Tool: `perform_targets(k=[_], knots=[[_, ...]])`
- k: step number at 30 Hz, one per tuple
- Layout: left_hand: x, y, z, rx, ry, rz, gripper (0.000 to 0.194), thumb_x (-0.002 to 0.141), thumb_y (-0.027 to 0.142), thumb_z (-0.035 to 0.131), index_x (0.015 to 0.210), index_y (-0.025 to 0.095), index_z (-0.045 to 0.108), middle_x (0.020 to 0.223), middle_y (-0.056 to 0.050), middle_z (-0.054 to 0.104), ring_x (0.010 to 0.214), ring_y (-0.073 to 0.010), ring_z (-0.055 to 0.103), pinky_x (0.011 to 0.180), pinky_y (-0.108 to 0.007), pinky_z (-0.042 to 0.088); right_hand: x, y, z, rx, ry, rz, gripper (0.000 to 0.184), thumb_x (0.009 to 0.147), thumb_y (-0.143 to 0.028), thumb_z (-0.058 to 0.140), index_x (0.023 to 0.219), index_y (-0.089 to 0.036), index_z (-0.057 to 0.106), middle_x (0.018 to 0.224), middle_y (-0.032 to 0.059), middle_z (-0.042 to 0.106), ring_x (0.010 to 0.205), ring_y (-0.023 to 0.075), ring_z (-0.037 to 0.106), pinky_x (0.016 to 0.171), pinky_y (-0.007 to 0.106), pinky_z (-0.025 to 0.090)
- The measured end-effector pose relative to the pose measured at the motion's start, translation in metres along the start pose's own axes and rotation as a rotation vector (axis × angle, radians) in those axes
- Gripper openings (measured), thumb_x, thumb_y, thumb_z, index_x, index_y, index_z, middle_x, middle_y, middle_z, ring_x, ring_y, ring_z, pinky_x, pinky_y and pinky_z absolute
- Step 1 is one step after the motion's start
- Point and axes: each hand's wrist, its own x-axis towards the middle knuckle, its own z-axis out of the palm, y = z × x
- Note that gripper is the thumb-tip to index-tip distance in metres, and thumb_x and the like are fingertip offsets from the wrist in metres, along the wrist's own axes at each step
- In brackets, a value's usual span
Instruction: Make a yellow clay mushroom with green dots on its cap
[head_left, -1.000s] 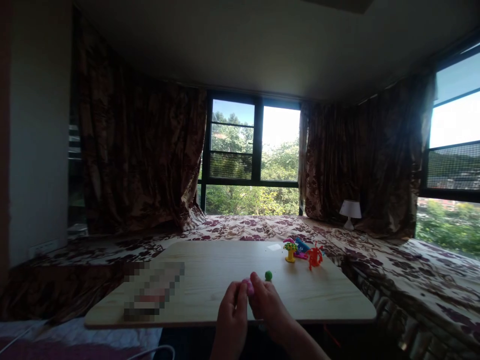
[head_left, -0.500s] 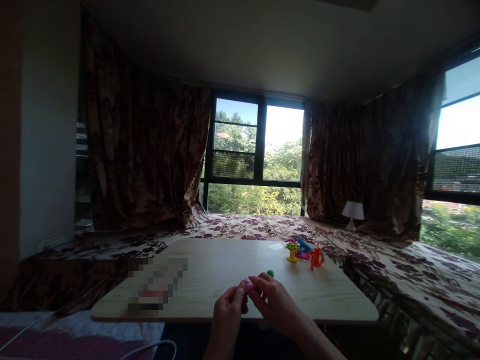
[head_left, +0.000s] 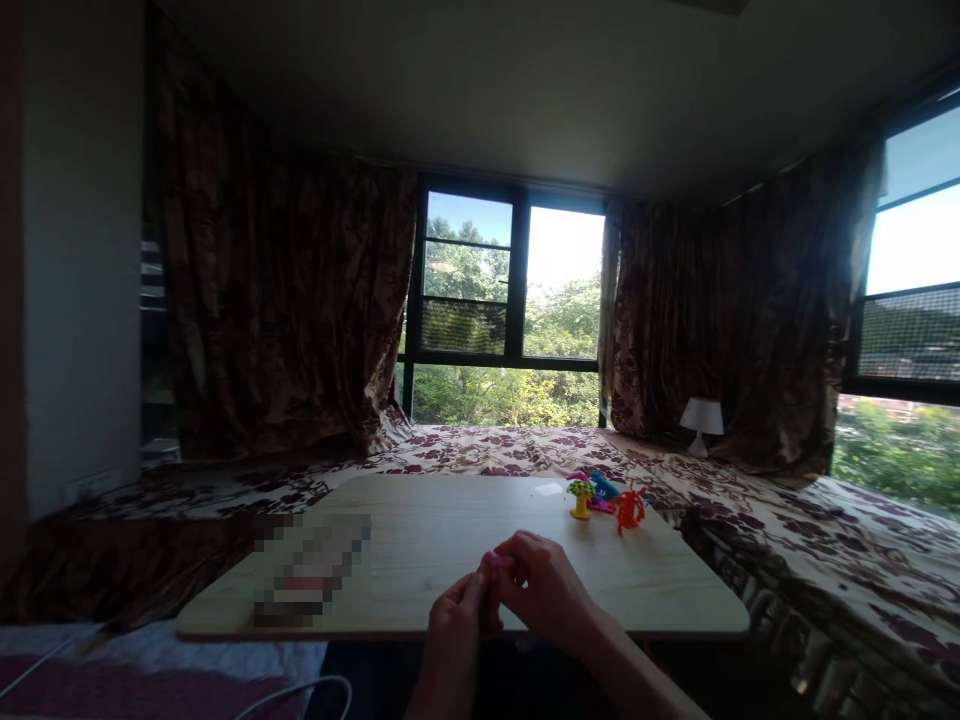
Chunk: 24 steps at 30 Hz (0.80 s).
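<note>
Above the near edge of the wooden table (head_left: 420, 540), both hands meet around a small lump of pink modelling clay (head_left: 495, 561). My left hand (head_left: 459, 605) is closed, its thumb and fingertips pinching the lump from the left. From the right, my right hand (head_left: 544, 585) is closed on the same lump with bent fingers, covering part of it. Past the hands, at the back right of the table, stand small figures: a yellow one with a green spotted top (head_left: 580, 497), an orange-red one with many arms (head_left: 631, 508), and a blue and pink one (head_left: 602, 487).
A small white piece (head_left: 549, 489) lies near the figures. At the table's left is a pixelated flat item (head_left: 311, 575). A white lamp (head_left: 701, 422) stands on the flowered cloth (head_left: 495, 450) behind. A white cable (head_left: 330, 684) curls at lower left.
My right hand has shifted slightly up and its fingers have curled further over the pink clay. A small green ball, seen behind the right hand before, is now hidden. The view has shifted a little.
</note>
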Motion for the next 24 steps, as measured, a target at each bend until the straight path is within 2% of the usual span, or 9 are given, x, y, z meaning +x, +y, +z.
perform_targets(k=[3,5,7,10,12,14,17,19,24], knots=[[0.004,-0.001,-0.003,0.141,-0.026,0.035,0.035,0.065,0.048,0.06,0.054,0.015,0.058,0.043,0.003,0.045,0.04,-0.0089,0.039,0.041,-0.022,0.032,0.003,0.011,0.009,0.049,0.064,0.14,0.018,0.076,-0.028,0.052,0.068,-0.015,0.061,0.058,-0.0001,0.056,0.053,0.0092,0.047,0.051,0.021,0.034],[0.006,0.003,-0.005,0.302,0.006,0.144,0.03,0.065,0.045,0.061,0.063,0.015,0.064,0.052,0.0,0.055,0.047,-0.0129,0.049,0.045,-0.024,0.037,0.004,0.02,0.013,0.191,0.066,0.275,0.02,0.075,-0.03,0.052,0.067,-0.014,0.06,0.054,-0.0008,0.054,0.049,0.0086,0.045,0.047,0.02,0.033],[0.006,0.009,-0.005,0.398,0.01,0.307,0.027,0.066,0.04,0.062,0.08,0.018,0.068,0.074,-0.005,0.065,0.068,-0.0183,0.058,0.059,-0.026,0.045,0.005,0.026,0.014,0.364,0.012,0.385,0.024,0.074,-0.032,0.051,0.063,-0.013,0.058,0.051,-0.0021,0.05,0.045,0.0076,0.041,0.043,0.019,0.032],[0.004,0.017,-0.005,0.431,-0.1,0.473,0.025,0.069,0.033,0.06,0.091,0.022,0.068,0.099,-0.007,0.064,0.093,-0.0216,0.056,0.083,-0.029,0.043,0.004,0.029,0.012,0.559,-0.096,0.449,0.028,0.075,-0.034,0.047,0.058,-0.013,0.055,0.047,-0.0038,0.045,0.04,0.006,0.036,0.039,0.018,0.03],[0.003,0.018,-0.005,0.438,-0.155,0.493,0.023,0.07,0.031,0.06,0.09,0.022,0.069,0.099,-0.007,0.065,0.095,-0.0217,0.056,0.087,-0.029,0.04,0.003,0.027,0.008,0.559,-0.132,0.436,0.031,0.077,-0.036,0.045,0.059,-0.013,0.056,0.049,-0.0023,0.048,0.041,0.0066,0.04,0.039,0.018,0.031],[0.003,0.016,-0.006,0.431,-0.147,0.475,0.024,0.07,0.031,0.06,0.091,0.023,0.069,0.098,-0.007,0.065,0.091,-0.0217,0.058,0.085,-0.029,0.042,0.003,0.022,0.003,0.432,-0.129,0.386,0.034,0.078,-0.038,0.044,0.062,-0.012,0.06,0.052,0.0003,0.053,0.045,0.0085,0.045,0.042,0.019,0.034],[0.004,0.012,-0.009,0.406,-0.125,0.395,0.028,0.073,0.034,0.058,0.096,0.021,0.067,0.094,-0.006,0.067,0.085,-0.0215,0.06,0.079,-0.029,0.045,0.003,0.013,-0.005,0.198,-0.048,0.23,0.029,0.078,-0.035,0.048,0.072,-0.014,0.067,0.058,0.0017,0.06,0.054,0.0113,0.051,0.05,0.021,0.038],[0.005,0.011,-0.011,0.391,-0.106,0.331,0.03,0.073,0.036,0.057,0.096,0.02,0.067,0.088,-0.006,0.068,0.078,-0.0213,0.061,0.074,-0.029,0.046,0.004,0.009,-0.009,0.149,-0.035,0.143,0.023,0.077,-0.031,0.051,0.077,-0.016,0.068,0.063,0.0014,0.063,0.059,0.0122,0.053,0.054,0.021,0.038],[0.004,0.008,-0.013,0.44,-0.017,0.304,0.028,0.069,0.037,0.059,0.087,0.018,0.07,0.076,-0.006,0.068,0.069,-0.022,0.06,0.064,-0.028,0.046,0.001,0.006,-0.001,0.114,-0.043,0.163,0.021,0.076,-0.031,0.053,0.075,-0.016,0.067,0.063,0.0025,0.064,0.057,0.0124,0.053,0.05,0.021,0.036]])
